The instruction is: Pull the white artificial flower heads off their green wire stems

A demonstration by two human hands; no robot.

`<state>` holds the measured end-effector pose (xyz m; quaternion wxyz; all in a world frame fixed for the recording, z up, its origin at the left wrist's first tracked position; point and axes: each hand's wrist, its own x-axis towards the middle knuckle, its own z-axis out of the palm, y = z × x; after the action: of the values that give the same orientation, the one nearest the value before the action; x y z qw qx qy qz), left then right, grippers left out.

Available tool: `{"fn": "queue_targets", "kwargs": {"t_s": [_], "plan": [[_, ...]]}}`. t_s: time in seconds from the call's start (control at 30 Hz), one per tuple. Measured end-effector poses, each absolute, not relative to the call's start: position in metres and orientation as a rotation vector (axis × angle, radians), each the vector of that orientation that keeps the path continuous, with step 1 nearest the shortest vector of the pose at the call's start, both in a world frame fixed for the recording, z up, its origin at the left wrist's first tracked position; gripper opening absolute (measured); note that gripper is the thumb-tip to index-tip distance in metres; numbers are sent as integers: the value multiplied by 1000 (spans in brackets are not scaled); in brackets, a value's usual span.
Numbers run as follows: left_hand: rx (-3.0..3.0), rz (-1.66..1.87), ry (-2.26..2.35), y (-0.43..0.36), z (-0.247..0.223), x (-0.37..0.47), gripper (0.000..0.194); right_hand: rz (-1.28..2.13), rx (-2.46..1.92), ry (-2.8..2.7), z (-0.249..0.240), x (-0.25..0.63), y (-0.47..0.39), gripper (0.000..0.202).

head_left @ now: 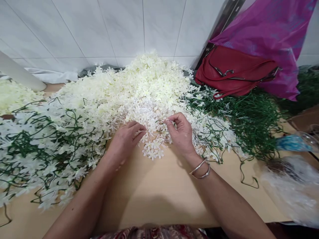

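Observation:
My left hand (129,135) is closed in a pinch at the front of a heap of white artificial flowers (152,81). A thin white flower piece shows at its fingertips. Across a small gap, my right hand (181,132) pinches the end of a thin green stem, whose far end blurs into the petals. Just below and between the hands, a small cluster of white blossoms (153,149) lies on the table (157,186). Loose white stamen strands (149,131) are scattered by the left fingertips.
White flowers on green stems (50,142) spread over the left side. Bare green stems (256,119) pile at the right, below a red handbag (239,68) and a purple bag (269,30). Clear plastic wrapping (294,189) lies at the right edge. A tiled wall (119,26) stands behind.

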<state>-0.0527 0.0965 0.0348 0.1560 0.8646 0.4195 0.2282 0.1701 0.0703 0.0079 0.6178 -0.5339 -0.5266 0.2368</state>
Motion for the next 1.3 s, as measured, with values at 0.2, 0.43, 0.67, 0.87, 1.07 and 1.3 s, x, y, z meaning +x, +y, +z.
{"fn": "queue_targets", "kwargs": {"t_s": [0.2,0.43,0.67,0.87,1.07,1.3], "plan": [[2478,477,1216,98,30,-55,13,577,-1238,-1217,7,166,70,7],[2341,628,1253,99,28,-50,9,659,-1234,-1228,4,162,67,6],[1721,1082,1216,92,30,-41,18,796,-1191,-1108,5,161,69,12],[1621,937,913,90,28,-34,22,886,-1131,-1071,12,165,70,13],[2247,933,1110,91,21,-38,12,562,-1075,-1057,46,185,63,10],[2540,968,1194,91,31,-22,19,678,-1109,-1056,54,196,34,14]]}}
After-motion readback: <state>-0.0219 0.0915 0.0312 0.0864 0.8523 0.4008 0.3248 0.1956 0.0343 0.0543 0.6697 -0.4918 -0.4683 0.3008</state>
